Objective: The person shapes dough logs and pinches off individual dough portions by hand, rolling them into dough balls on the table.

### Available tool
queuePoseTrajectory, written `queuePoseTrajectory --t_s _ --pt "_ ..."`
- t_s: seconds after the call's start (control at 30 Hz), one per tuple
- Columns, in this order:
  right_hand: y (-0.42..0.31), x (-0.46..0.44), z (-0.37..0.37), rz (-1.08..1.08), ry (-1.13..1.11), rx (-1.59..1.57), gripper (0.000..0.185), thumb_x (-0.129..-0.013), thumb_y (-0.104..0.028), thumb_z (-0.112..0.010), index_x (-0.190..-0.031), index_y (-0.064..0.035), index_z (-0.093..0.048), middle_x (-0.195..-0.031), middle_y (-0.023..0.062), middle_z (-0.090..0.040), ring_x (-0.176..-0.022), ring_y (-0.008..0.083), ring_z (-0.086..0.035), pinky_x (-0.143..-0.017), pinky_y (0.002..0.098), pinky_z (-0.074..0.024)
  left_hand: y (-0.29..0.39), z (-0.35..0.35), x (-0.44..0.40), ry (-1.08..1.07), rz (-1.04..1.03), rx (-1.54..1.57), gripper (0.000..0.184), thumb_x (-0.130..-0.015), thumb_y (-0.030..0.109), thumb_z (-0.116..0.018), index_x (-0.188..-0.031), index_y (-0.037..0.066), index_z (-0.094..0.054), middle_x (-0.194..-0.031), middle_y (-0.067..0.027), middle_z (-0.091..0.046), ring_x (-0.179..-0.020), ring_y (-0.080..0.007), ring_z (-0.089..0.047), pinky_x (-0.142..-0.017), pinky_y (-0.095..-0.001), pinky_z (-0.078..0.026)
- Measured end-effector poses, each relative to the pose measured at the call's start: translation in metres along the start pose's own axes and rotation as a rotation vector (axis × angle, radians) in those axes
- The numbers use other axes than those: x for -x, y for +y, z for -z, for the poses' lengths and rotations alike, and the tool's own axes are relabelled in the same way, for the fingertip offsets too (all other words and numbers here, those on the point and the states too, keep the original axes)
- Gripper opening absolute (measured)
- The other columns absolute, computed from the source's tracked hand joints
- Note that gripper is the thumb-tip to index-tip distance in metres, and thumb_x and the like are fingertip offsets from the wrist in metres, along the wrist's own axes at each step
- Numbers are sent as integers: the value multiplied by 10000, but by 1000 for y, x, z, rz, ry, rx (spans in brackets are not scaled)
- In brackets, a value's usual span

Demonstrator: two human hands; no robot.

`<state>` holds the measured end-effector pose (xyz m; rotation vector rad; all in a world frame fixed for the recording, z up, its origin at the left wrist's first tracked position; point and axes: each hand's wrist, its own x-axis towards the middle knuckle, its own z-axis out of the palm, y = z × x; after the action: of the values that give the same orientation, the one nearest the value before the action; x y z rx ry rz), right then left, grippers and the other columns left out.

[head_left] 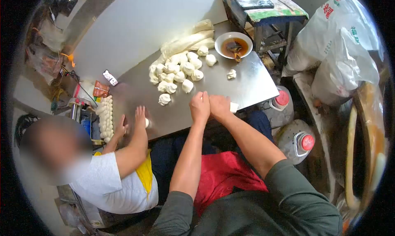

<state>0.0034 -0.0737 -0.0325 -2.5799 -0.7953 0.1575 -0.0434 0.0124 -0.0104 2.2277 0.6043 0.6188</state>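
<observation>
Close together over the front edge of the metal table (164,116) are my left hand (199,107) and my right hand (220,106). My left hand is closed, with a bit of white dough showing at its top. The fingers of my right hand curl beside it, and a white dough piece (234,107) shows at its right side. Beyond my hands lies a heap of white dough pieces (180,68), with long dough rolls (193,40) behind it. One small dough piece (231,74) sits apart, in front of a white bowl (218,51) of brown liquid with a spoon in it.
A co-worker's hands (140,117) work at the table on the left, near rows of dough balls (106,119). Right of the table stand red-capped jugs (282,98), a stool (279,16) and large white bags (341,51). A wall (135,26) rises behind.
</observation>
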Motion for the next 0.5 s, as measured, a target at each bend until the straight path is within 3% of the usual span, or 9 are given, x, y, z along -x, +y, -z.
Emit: queuePoseTrajectory --t_s 0.1,0.13,0.17,0.27,0.3,0.33,0.4,0.43,0.5 --pt "1 -12 -10 -48 -86 -21 271 -944 -281 -538 -947 -160 -780 -961 105 -772 -928 336 -743 -784 534 -512 -4 14 -7 -117 -38 -122 306 -958 261 -609 -863 -25 -662 -855 -264 -661 -812 -458 -641 -732 -500 -488" --pt "4 -9 -11 6 16 -87 303 -942 -333 -547 -988 -150 -784 -1001 142 -766 -958 357 -739 -812 517 -527 9 26 -7 -169 -65 -143 316 -955 266 -615 -852 -28 -662 -842 -263 -659 -802 -446 -646 -733 -492 -492" --pt "4 -15 -11 -60 -30 -127 306 -926 -356 -574 -970 -137 -783 -1003 162 -760 -965 364 -734 -837 511 -532 23 41 -2 -280 32 -61 328 -942 266 -642 -809 -34 -648 -799 -249 -648 -767 -421 -644 -724 -482 -492" --pt "7 -44 1 -9 -102 -172 315 -889 -389 -634 -978 -115 -763 -1031 196 -744 -1005 362 -719 -887 492 -538 61 63 28 -227 -98 38 369 -923 286 -675 -765 -45 -631 -748 -226 -645 -737 -396 -649 -717 -478 -498" --pt "6 -45 -1 97 -130 -163 331 -868 -399 -668 -1004 -107 -745 -1058 211 -735 -1038 354 -709 -912 479 -538 54 69 25 -68 -37 100 357 -915 314 -697 -846 -35 -668 -847 -215 -686 -802 -372 -672 -738 -463 -500" --pt "-6 -36 17 114 -168 -96 399 -853 -373 -708 -1144 -104 -661 -1126 213 -694 -1093 376 -667 -947 492 -527 41 82 12 -47 -101 -80 427 -911 377 -711 -1100 -4 -683 -1203 -255 -649 -1108 -394 -628 -909 -466 -493" --pt "4 -9 16 238 -52 133 459 -878 -340 -692 -1263 -124 -565 -1157 204 -647 -1096 419 -632 -935 513 -519 -18 71 -4 221 -277 -458 641 -912 447 -700 -1370 20 -563 -1516 -261 -419 -1376 -439 -420 -1102 -495 -391" --pt "12 -1 8 266 26 145 408 -899 -256 -663 -1271 -132 -551 -1131 194 -622 -1069 431 -616 -916 527 -511 -38 67 -4 34 -50 -543 768 -917 498 -674 -1466 3 -463 -1617 -243 -264 -1471 -450 -271 -1187 -518 -296" --pt "15 6 -1 243 0 75 380 -898 -217 -651 -1253 -126 -554 -1120 192 -625 -1057 419 -619 -892 532 -509 -72 55 -7 -72 -15 -385 770 -922 517 -662 -1462 1 -474 -1609 -247 -285 -1464 -449 -288 -1184 -518 -299"
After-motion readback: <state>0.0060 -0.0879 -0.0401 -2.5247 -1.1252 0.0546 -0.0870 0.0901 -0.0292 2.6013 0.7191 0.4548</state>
